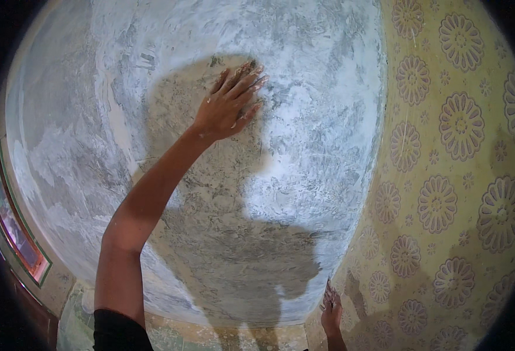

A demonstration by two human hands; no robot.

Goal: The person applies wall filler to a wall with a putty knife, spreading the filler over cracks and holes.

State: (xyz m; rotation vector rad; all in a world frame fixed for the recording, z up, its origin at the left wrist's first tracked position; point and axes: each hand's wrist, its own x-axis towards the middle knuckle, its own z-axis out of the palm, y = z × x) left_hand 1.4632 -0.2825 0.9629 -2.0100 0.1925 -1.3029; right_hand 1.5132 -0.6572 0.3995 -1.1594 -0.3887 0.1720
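Note:
My left hand (233, 93) is spread flat on the mottled white and grey plastered wall (304, 134), high near the middle of the view, its fingertips speckled with white paste. A dark shadow of my head and arms falls over the plaster around it. My right hand (331, 305) is low at the right, beside the seam between the plaster and the patterned wall, with its fingers pointing upward and coated in whitish smears. I see nothing clearly held in either hand; whether the right fingertips touch the wall is unclear.
A yellowish wall (436, 228) with flower patterns meets the plaster on the right. A window (14, 216) with a green and reddish frame is at the far left. Below the plaster runs a speckled, tile-like lower band (251, 333).

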